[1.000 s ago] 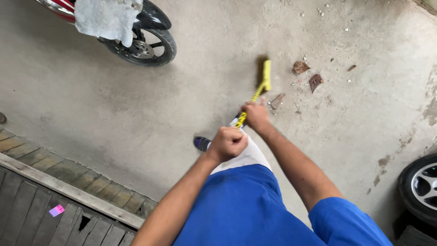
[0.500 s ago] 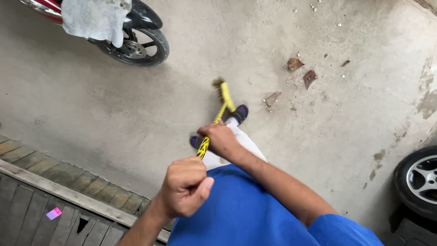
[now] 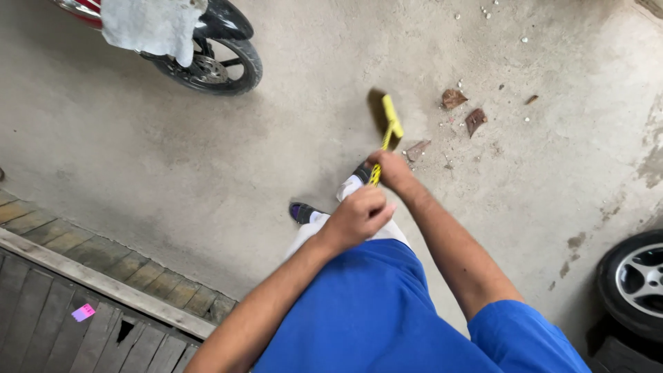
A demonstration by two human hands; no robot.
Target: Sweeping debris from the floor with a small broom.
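Observation:
I look down at a yellow-handled broom [image 3: 389, 124] with dark bristles on a grey concrete floor [image 3: 290, 138]. My right hand [image 3: 392, 168] grips the handle low down, close to the broom head. My left hand [image 3: 359, 215] is closed around the handle's upper end, nearer my body. The broom head rests just left of several dry brown leaves [image 3: 464, 110] and small stones. My dark shoes [image 3: 304, 211] show below the hands, above my blue shirt.
A motorcycle rear wheel [image 3: 217, 62] with a grey cloth [image 3: 153, 26] draped over it stands top left. A car tyre [image 3: 635, 283] sits at the right edge. A wooden slatted cover [image 3: 62, 318] and brick strip [image 3: 103, 262] run along the lower left.
The broom head swung back out, up and to the right toward the leaves. My left hand moved up and right along with the handle; my right hand pushed forward.

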